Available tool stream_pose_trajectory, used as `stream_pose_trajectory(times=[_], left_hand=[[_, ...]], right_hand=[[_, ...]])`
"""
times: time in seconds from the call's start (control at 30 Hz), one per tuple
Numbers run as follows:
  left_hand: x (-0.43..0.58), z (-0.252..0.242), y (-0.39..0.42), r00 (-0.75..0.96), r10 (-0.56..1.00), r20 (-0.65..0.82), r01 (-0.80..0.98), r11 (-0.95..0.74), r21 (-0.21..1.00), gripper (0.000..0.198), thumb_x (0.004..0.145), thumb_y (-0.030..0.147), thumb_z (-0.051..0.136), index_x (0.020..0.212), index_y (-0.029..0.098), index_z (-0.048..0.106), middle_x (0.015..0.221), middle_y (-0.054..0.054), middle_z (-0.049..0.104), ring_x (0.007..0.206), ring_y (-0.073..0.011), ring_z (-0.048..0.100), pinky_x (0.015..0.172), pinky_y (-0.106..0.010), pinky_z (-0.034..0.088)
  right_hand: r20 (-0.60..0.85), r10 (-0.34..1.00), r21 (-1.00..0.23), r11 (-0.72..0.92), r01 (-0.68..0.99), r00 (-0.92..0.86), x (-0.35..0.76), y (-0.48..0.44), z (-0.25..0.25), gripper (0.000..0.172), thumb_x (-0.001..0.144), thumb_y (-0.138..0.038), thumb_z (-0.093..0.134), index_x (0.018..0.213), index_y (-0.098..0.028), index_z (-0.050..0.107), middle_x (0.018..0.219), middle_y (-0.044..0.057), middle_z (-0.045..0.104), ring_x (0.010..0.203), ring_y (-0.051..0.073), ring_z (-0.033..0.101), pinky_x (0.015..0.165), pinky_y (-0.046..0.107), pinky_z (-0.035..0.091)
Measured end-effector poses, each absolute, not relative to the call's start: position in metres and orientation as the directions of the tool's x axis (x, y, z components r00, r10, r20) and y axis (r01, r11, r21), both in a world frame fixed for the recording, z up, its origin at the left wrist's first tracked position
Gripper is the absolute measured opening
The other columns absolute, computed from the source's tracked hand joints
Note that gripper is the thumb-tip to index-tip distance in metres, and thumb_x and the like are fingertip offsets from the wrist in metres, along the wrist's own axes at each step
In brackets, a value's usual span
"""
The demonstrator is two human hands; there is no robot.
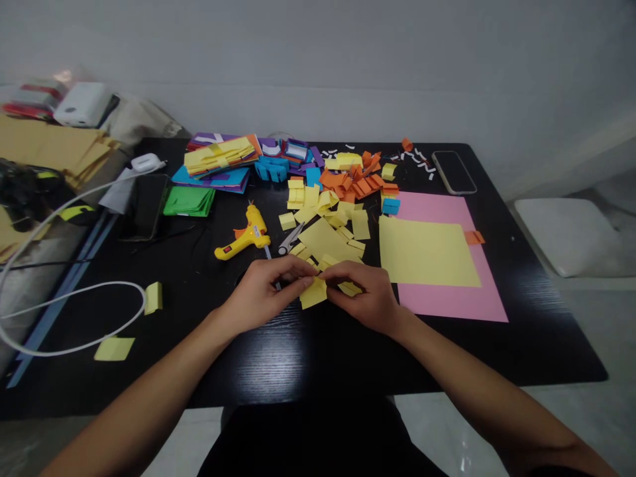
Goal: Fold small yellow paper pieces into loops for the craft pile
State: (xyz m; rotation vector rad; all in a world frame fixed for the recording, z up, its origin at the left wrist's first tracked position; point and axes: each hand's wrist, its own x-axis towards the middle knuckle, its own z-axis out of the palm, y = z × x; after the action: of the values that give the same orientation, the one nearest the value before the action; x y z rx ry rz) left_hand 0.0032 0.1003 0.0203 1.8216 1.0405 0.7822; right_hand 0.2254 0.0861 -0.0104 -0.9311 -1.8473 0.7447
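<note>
Between my two hands is a small piece of yellow paper (313,295), held low over the table. My left hand (271,286) pinches its left side with thumb and forefinger. At its right upper edge, my right hand (365,291) grips it the same way. Just beyond my fingers lies a pile of folded yellow paper pieces (348,215), with a larger yellow sheet (328,240) among them. A pair of scissors (292,240) pokes out at the pile's left, and a yellow glue gun (246,233) rests left of that.
On the right, a yellow sheet (427,252) overlaps a pink sheet (457,308). Orange folded strips (355,179) and stacked coloured papers (218,162) line the back. A phone (453,172) lies back right, another phone (145,207) left. A white cable (74,351) loops across the left side.
</note>
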Motion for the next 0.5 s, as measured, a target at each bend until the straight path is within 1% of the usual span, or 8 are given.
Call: stream_pose_trajectory(times=[0.13, 0.27, 0.37, 0.5], left_hand=[[0.0007, 0.0207, 0.1017, 0.459, 0.885, 0.073, 0.371, -0.266, 0.89, 0.015, 0.092, 0.031, 0.074, 0.098, 0.02, 0.08, 0.085, -0.002, 0.08, 0.069, -0.012, 0.069, 0.063, -0.02, 0.053], [0.0005, 0.0179, 0.1023, 0.423, 0.905, 0.042, 0.351, -0.206, 0.913, 0.014, 0.088, 0.032, 0.079, 0.095, 0.02, 0.083, 0.084, -0.001, 0.081, 0.068, -0.0123, 0.07, 0.063, -0.02, 0.053], [0.0013, 0.0157, 0.1019, 0.394, 0.919, 0.026, 0.337, -0.171, 0.926, 0.016, 0.088, 0.034, 0.079, 0.093, 0.019, 0.083, 0.083, -0.003, 0.082, 0.068, -0.0135, 0.07, 0.062, -0.021, 0.053], [0.0024, 0.0155, 0.1008, 0.384, 0.923, 0.026, 0.361, -0.176, 0.916, 0.017, 0.09, 0.034, 0.076, 0.093, 0.018, 0.082, 0.083, -0.003, 0.081, 0.066, -0.0132, 0.068, 0.061, -0.022, 0.051]], right_hand=[[0.463, 0.828, -0.782, 0.55, 0.294, -0.318, 0.2259, 0.0856, -0.0113, 0.013, 0.091, -0.017, 0.073, 0.101, -0.024, 0.076, 0.092, 0.001, 0.081, 0.077, 0.014, 0.077, 0.074, 0.026, 0.063], [0.468, 0.825, -0.783, 0.553, 0.285, -0.316, 0.2265, 0.0857, -0.0119, 0.014, 0.09, -0.015, 0.074, 0.1, -0.024, 0.076, 0.093, 0.001, 0.081, 0.078, 0.014, 0.077, 0.074, 0.025, 0.063], [0.462, 0.833, -0.788, 0.543, 0.29, -0.303, 0.2262, 0.0859, -0.0119, 0.014, 0.089, -0.016, 0.075, 0.1, -0.024, 0.077, 0.091, 0.001, 0.081, 0.075, 0.014, 0.077, 0.072, 0.025, 0.063], [0.435, 0.852, -0.812, 0.511, 0.281, -0.293, 0.2255, 0.086, -0.0122, 0.015, 0.088, -0.016, 0.076, 0.1, -0.024, 0.078, 0.09, 0.0, 0.082, 0.074, 0.014, 0.077, 0.071, 0.025, 0.063]])
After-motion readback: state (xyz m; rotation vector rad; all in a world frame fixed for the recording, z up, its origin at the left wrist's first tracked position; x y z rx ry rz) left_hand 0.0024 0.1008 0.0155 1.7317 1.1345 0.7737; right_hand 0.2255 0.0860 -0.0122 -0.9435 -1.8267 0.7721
